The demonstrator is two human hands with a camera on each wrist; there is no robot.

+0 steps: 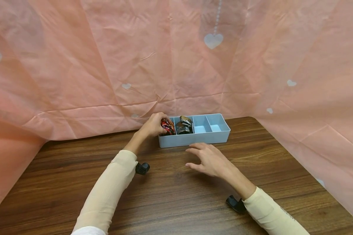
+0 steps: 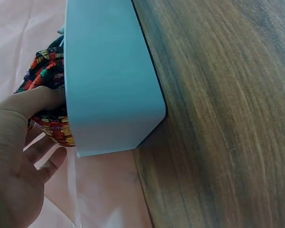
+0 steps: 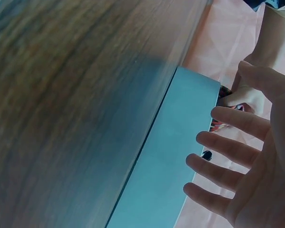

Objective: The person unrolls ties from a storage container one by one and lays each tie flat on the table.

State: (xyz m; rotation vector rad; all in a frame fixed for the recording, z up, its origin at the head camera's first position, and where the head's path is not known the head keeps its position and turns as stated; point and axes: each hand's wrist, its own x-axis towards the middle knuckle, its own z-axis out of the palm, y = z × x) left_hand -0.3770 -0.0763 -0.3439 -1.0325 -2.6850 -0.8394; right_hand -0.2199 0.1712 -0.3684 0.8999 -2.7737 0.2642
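A bundle of red, black and yellow patterned fabric (image 2: 48,71) sits in the leftmost compartment of a pale blue divided box (image 1: 194,139), partly standing above the rim. My left hand (image 1: 156,124) holds this bundle, its thumb on the near side and the other fingers around the far side, partly hidden. In the compartment beside it lies a dark and gold glossy folded piece (image 1: 184,125), its kind unclear. My right hand (image 1: 209,159) hovers in front of the box with fingers spread and holds nothing; the right wrist view shows its fingers (image 3: 228,148) apart.
Two compartments (image 1: 202,124) at the box's right show bare bottoms. The box stands on a brown wood-grain table (image 1: 170,195), close to its back edge. Pink curtain (image 1: 106,65) with pale hearts hangs behind and at both sides. Black wrist mounts (image 1: 142,168) stick out below the sleeves.
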